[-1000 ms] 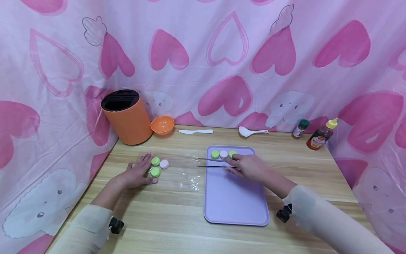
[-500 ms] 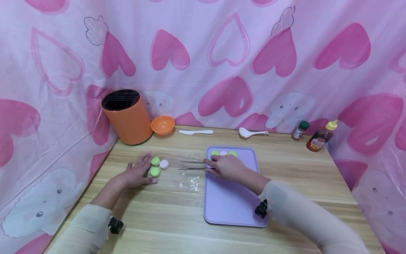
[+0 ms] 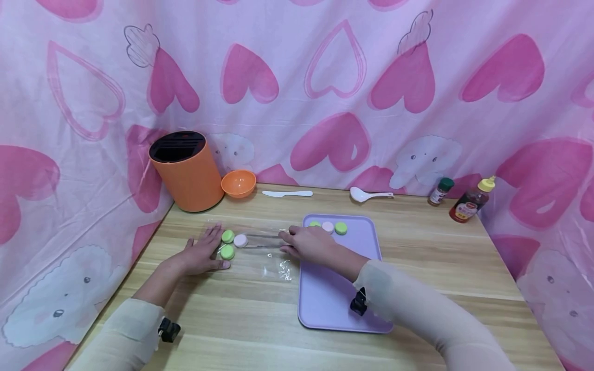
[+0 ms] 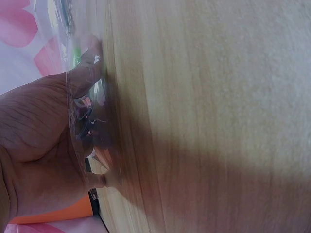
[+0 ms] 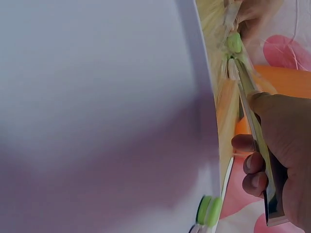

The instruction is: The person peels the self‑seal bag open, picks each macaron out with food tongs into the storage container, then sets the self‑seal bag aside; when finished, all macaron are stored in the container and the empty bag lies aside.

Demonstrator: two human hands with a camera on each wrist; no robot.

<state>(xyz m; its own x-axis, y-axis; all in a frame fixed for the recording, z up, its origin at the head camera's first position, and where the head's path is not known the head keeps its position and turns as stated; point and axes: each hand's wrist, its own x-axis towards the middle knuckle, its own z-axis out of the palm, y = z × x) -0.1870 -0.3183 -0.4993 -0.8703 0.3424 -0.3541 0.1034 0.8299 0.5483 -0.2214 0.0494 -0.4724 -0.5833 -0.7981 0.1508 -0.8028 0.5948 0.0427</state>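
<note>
We count 3 macarons on the tray, 3 by our left hand, lying flat w/ fingers straight. Right hand grips tweezers, tips at the pink macaron, btwn both hands.

We note two bare hands, left hand, right hand, long cream sleeves on both forearms, a small black clip-like device at each cuff, no rings or markings.
</note>
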